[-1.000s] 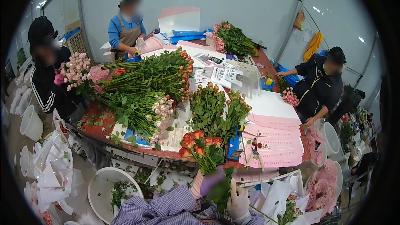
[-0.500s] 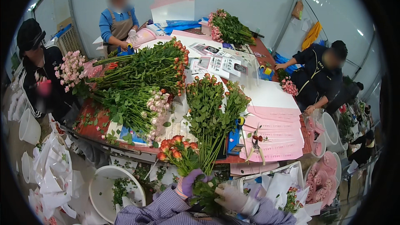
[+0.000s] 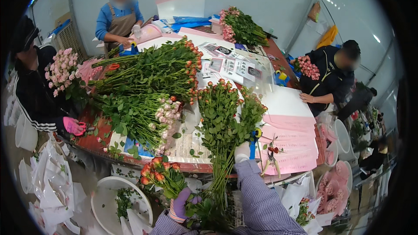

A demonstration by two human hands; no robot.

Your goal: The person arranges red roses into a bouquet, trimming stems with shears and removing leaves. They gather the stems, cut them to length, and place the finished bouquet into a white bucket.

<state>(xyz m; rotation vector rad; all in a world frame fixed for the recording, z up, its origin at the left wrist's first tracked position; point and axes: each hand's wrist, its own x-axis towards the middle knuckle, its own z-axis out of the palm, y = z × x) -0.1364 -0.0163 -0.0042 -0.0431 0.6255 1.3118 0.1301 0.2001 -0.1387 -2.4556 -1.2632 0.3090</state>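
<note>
In a purple glove, my left hand [image 3: 179, 204] is closed round the stems of a small bunch of orange-red roses [image 3: 160, 175], held in front of the table edge with the blooms to the left. My right hand [image 3: 243, 151], in a pale glove, reaches forward over the table edge. It is at the lower part of a small bunch of orange roses [image 3: 251, 108], beside the blue tape dispenser; leaves and stems hide its fingers. A larger bunch of orange roses [image 3: 217, 117] lies left of it, stems hanging over the edge toward me.
Pruning shears [image 3: 272, 163] lie on pink-edged wrapping sheets [image 3: 292, 141] at right. Heaped roses [image 3: 148, 72] cover the table's left. A white bucket [image 3: 98, 211] stands below. Co-workers are at the left, back and right; a pink-gloved hand [image 3: 73, 126] holds cutters.
My right hand has gone from beside my left hand forward to the table. My left hand has shifted left and lower with its roses. The right co-worker has raised a pink bunch.
</note>
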